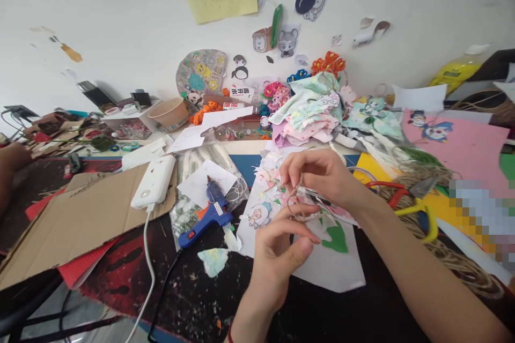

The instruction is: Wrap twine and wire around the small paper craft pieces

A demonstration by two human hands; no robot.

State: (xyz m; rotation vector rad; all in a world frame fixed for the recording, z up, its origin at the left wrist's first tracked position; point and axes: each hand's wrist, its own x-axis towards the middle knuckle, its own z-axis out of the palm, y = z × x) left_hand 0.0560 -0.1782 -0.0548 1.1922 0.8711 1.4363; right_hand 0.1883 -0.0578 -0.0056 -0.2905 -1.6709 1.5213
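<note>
A thin piece of jute twine [290, 201], bent into a small loop, is between my two hands over the white paper. My right hand [328, 174] pinches its upper end with thumb and fingers. Just below, my left hand [277, 252] has curled fingers at the lower part of the twine, with thumb and forefinger close together; the exact grip is partly hidden. Under the hands lies a white sheet [340, 276] with paper scraps and a green piece [336, 237]. A blue glue gun [209, 217] rests to the left, its nozzle pointing up.
A white power bank [153, 182] with a cable lies on cardboard [92, 214] at the left. Red-handled scissors [388, 187], a yellow handle [430, 220] and coiled twine [470, 273] are by my right forearm. Fabric pieces [309, 112] are piled behind. Another person's arm [14, 166] shows far left.
</note>
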